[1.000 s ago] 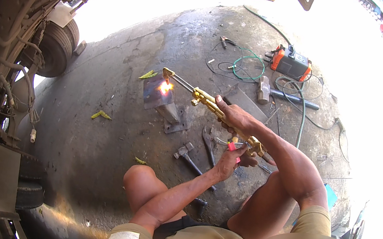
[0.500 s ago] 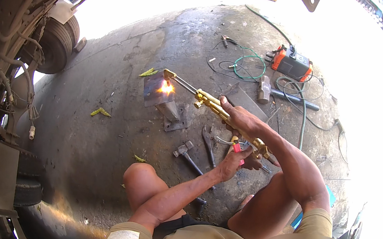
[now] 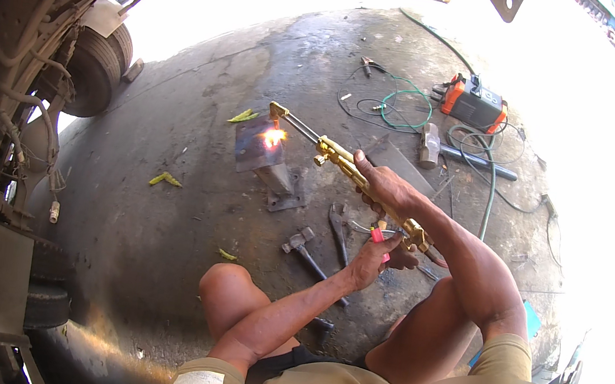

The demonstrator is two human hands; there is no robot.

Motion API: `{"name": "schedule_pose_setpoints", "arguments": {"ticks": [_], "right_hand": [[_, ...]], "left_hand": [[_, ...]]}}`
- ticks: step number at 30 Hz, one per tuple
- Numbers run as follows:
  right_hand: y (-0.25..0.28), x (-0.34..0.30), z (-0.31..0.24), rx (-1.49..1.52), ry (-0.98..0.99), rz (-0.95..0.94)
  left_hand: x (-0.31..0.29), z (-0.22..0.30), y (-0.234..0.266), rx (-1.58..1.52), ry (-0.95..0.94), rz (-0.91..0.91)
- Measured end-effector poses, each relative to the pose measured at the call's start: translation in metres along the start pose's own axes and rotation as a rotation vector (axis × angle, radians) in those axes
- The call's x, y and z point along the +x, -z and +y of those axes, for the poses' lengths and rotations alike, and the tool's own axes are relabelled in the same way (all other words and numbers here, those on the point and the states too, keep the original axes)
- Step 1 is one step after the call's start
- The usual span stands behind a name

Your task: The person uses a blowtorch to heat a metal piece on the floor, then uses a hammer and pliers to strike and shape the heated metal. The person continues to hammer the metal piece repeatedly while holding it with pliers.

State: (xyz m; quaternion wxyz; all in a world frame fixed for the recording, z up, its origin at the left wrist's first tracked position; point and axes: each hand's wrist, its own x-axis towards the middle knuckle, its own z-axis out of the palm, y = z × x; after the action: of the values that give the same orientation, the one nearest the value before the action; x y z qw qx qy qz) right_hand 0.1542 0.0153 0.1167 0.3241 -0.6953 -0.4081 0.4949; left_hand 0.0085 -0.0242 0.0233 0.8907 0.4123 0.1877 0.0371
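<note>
— Torch: where is it, and who holds it?

— It runs from the middle of the view down to the right, a long brass tool held above the concrete floor. The right hand is wrapped around its body about halfway along, fingers closed tight on it. The left hand is at the rear end, fingers pinched on the red knob by the valves.

— And the tip?

— The bent tip points down at a dark steel plate that stands on the floor. A bright orange-white flame burns right where tip and plate meet.

— What is the plate sitting on?

— It leans against a small metal stand with a flat base, just below and to the right of the flame.

— What lies near the hands?

— A hammer lies on the floor just left of the left hand, and pliers lie between it and the torch. Another, heavier hammer lies beyond the right hand.

— Further off?

— An orange welder sits at the upper right, with a green cable coiled just left of it and a dark hose looping in front. A truck wheel and chassis parts fill the left edge. Yellow scraps lie on the floor between wheel and plate.

— How is the person placed?

— Squatting, both bare knees up, the left knee below the hammer, forearms reaching forward from the lower edge.
</note>
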Motion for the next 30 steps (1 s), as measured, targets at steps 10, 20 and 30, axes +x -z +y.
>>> {"name": "schedule_pose_setpoints", "arguments": {"ticks": [10, 20, 30], "right_hand": [[-0.004, 0.014, 0.003, 0.014, 0.024, 0.002], [-0.013, 0.024, -0.001, -0.023, 0.022, -0.088], [-0.017, 0.027, 0.002, -0.015, 0.041, -0.052]], "left_hand": [[-0.006, 0.005, 0.005, 0.005, -0.025, 0.040], [-0.005, 0.003, 0.013, -0.060, -0.041, 0.093], [-0.005, 0.000, 0.020, -0.032, -0.041, 0.083]]}}
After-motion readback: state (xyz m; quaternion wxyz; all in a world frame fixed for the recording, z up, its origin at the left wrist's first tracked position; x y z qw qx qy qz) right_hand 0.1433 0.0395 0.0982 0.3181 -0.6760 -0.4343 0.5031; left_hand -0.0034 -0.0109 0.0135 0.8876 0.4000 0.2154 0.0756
